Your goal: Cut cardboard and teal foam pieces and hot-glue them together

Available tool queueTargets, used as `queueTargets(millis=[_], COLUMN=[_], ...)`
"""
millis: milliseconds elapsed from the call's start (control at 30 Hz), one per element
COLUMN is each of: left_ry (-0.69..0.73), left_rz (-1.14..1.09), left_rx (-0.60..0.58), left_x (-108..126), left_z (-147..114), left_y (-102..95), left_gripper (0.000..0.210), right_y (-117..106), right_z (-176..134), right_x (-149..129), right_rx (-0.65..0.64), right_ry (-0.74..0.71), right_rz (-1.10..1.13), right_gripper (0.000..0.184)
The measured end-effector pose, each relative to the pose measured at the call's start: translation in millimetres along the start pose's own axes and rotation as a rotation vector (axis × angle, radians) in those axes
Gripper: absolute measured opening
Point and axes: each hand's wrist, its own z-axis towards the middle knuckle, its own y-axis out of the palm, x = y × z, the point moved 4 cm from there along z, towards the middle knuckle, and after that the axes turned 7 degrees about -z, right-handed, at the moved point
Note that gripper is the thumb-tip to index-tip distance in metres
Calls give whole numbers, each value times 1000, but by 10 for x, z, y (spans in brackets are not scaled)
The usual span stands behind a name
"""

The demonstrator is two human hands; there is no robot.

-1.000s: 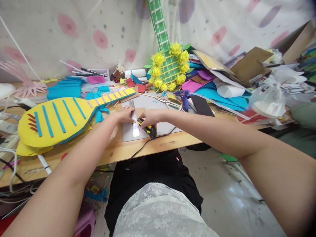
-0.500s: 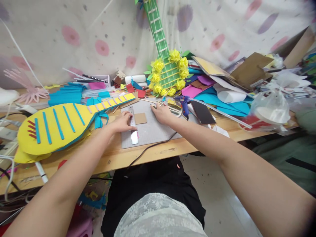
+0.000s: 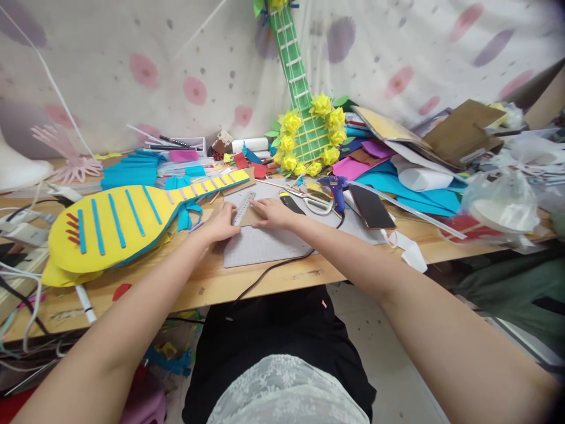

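**Both hands on the ruler and card at the cutting mat**

I have my left hand (image 3: 223, 219) resting at the near end of the metal ruler (image 3: 244, 208), fingers curled lightly on it; I cannot tell whether it truly grips the ruler or only presses it down. The ruler lies tilted across the upper left part of the grey cutting mat (image 3: 260, 247), its far end pointing away toward the yellow foam instrument (image 3: 128, 221). My right hand (image 3: 272, 213) lies flat and unclenched, palm down, just beside the ruler, pressing on a small brown card piece (image 3: 250, 218) of which only an edge shows between my two hands. The hands are nearly touching each other.

The mat sits on the wooden surface (image 3: 212, 282), close to its near edge. A black cord (image 3: 273, 268) runs across the mat's near corner and off the edge. Just past my right hand lies a yellow-and-black utility knife (image 3: 291, 203), free of either hand, with scissors (image 3: 318, 203) and a blue glue gun (image 3: 338, 189) beyond it. A dark phone (image 3: 371, 207) lies to the right of those. At the back a green foam guitar (image 3: 304, 118) ringed with yellow flowers leans against the curtain, and stacks of coloured foam sheets (image 3: 397, 179) spread to the right.
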Motion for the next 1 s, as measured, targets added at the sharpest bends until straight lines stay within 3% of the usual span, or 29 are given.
queueTargets(millis=[300, 533, 600, 700, 767, 867, 1000], left_ry=[93, -169, -170, 77, 250, 250, 204], left_rz=[14, 43, 70, 37, 14, 49, 105], left_rx=[102, 294, 325, 261, 121, 23, 13], left_x=[22, -129, -114, 87, 262, 402, 445], left_z=[-58, -40, -25, 19, 53, 125, 193], left_y=[-2, -201, -234, -176, -66, 44, 42], left_gripper=[58, 41, 39, 47, 69, 87, 70], right_y=[-121, -262, -289, -313, -322, -333, -358], right_z=[-68, -174, -186, -181, -171, -162, -180], right_x=[75, 167, 196, 227, 232, 239, 254], right_rx=[77, 52, 76, 125, 143, 149, 145], right_ry=[85, 59, 41, 10, -23, -66, -102], right_rz=[3, 97, 116, 133, 137, 121, 78], right_gripper=[78, 66, 67, 69, 68, 66, 66])
